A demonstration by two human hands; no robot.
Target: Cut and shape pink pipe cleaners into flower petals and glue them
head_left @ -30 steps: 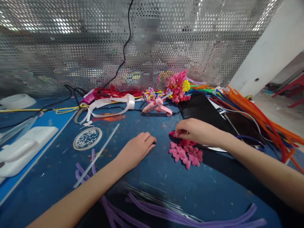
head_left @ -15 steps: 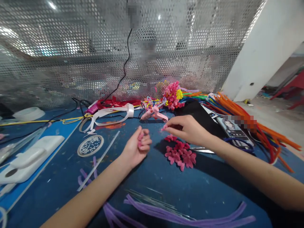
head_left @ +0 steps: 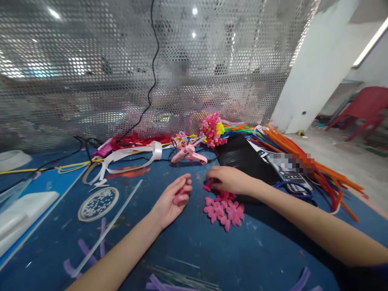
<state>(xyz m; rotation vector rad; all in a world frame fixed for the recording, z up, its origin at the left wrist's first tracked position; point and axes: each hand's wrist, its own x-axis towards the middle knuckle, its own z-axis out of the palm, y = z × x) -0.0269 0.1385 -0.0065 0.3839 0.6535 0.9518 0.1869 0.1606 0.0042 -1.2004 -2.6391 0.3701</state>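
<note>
My left hand [head_left: 171, 200] lies palm up on the blue table [head_left: 194, 246], its fingers curled round a small pink pipe-cleaner flower [head_left: 178, 197]. Just to its right, my right hand [head_left: 228, 180] reaches down onto a pile of pink pipe-cleaner flowers [head_left: 224, 208], with the fingertips pinched on one piece at the pile's far left edge. The two hands are a short gap apart.
A pink glue gun [head_left: 189, 154], white ribbon [head_left: 133, 155] and a pink flower bunch [head_left: 212, 131] lie behind the hands. A black case [head_left: 242, 155], a phone [head_left: 286, 171] and orange pipe cleaners [head_left: 306, 153] sit on the right. A clear glue stick [head_left: 109, 226] and a bead-filled lid [head_left: 98, 203] lie on the left.
My left hand turned palm up and took a pink flower. My right hand lifted from the pile toward the left hand, then dropped back onto the pile.
</note>
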